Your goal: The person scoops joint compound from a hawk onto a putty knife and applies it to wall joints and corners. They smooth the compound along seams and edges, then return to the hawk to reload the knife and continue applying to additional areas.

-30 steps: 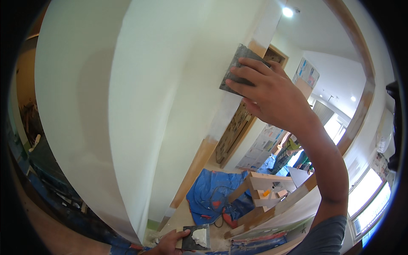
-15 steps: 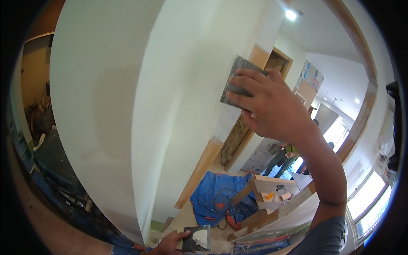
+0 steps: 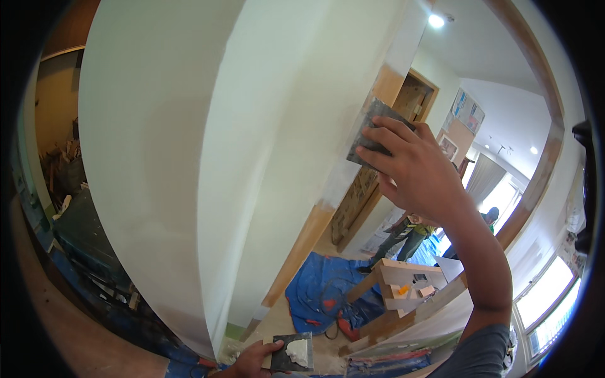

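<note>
My right hand (image 3: 413,160) is raised and closed around a dark grey putty knife (image 3: 372,148), a broad flat blade with fingers spread along its face. The blade lies at the wooden door-frame edge (image 3: 386,85), where whitish filler covers part of the wood. Low down, my left hand (image 3: 253,358) grips a second dark flat plate, a putty board (image 3: 283,360), thumb on top. A lump of white putty (image 3: 297,351) sits on that board. The handle side of each tool is hidden by my hands.
A pale wall (image 3: 145,157) curves close on the left. Beyond the opening, a blue tarp (image 3: 321,283) covers floor beside a wooden bench (image 3: 403,277) with small items on it. Another person (image 3: 409,236) stands behind the bench. A dark covered object (image 3: 88,236) lies far left.
My right hand and the putty knife have shifted slightly right and down, off the pale wall face toward the frame's edge. My left hand holds its place. The people behind have moved.
</note>
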`<state>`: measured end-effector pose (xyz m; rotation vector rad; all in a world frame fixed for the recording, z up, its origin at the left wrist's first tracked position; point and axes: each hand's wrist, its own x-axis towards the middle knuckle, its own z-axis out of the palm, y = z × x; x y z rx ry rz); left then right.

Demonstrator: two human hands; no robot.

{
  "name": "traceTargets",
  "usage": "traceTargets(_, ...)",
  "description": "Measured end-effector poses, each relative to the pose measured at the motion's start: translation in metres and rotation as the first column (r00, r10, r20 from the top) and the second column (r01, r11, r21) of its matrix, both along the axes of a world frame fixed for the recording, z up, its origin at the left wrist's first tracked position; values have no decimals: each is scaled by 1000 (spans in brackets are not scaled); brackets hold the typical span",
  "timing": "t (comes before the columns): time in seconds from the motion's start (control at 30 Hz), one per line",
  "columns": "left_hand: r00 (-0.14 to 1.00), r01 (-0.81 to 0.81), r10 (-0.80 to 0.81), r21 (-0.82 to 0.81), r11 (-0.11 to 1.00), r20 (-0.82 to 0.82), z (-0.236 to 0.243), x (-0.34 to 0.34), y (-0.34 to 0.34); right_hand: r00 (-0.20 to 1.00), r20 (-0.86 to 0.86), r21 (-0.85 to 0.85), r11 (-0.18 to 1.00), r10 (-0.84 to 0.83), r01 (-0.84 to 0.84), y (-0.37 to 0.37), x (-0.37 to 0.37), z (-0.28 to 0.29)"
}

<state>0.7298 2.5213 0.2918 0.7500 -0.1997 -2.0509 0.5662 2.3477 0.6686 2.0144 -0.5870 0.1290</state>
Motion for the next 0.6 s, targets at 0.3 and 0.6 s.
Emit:
traceTargets(0.3,993,-61,59,-21,998,-104,6,-4,9,991,22,38,990,131,-132,12,17,-11)
traceTargets(0.6,999,50,-48,-118,992,15,-9,-1,7,992,-13,18,992,125,-125,-12,13,-20)
